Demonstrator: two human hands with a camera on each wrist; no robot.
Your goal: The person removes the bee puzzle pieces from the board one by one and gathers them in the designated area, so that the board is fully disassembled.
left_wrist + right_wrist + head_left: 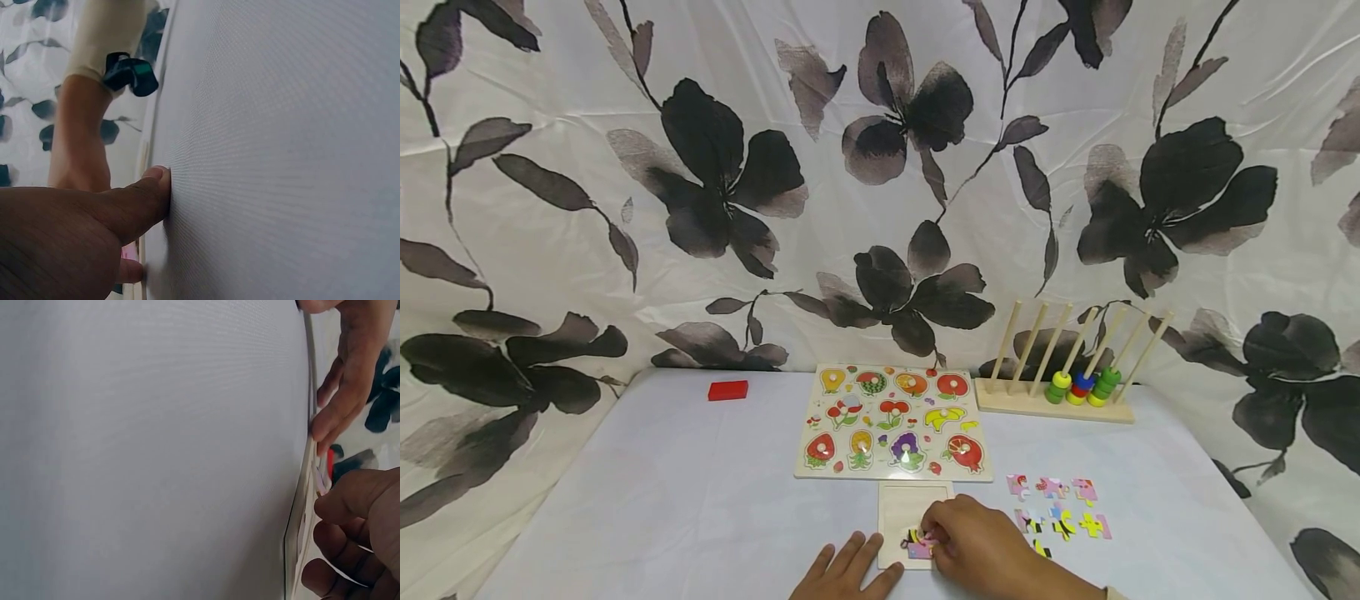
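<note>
A small wooden puzzle tray [904, 503] lies at the front middle of the table, with pink, yellow and black jigsaw pieces [919, 550] in its lower part. Over these, my right hand [981, 546] has its thumb and fingers bent, pinching a puzzle piece [321, 480] that is tilted in the right wrist view and mostly hidden by the fingers. My left hand [848, 572] rests palm down with spread fingers at the tray's left edge. Several loose jigsaw pieces [1063, 525] are laid out to the right of the right hand.
Behind the tray lies a fruit peg board [880, 442]. At the back right stands a wooden peg rack [1000, 396] with coloured rings on some rods. A red block [727, 391] sits at the back left. Floral cloth [917, 200] hangs behind the white table [700, 483].
</note>
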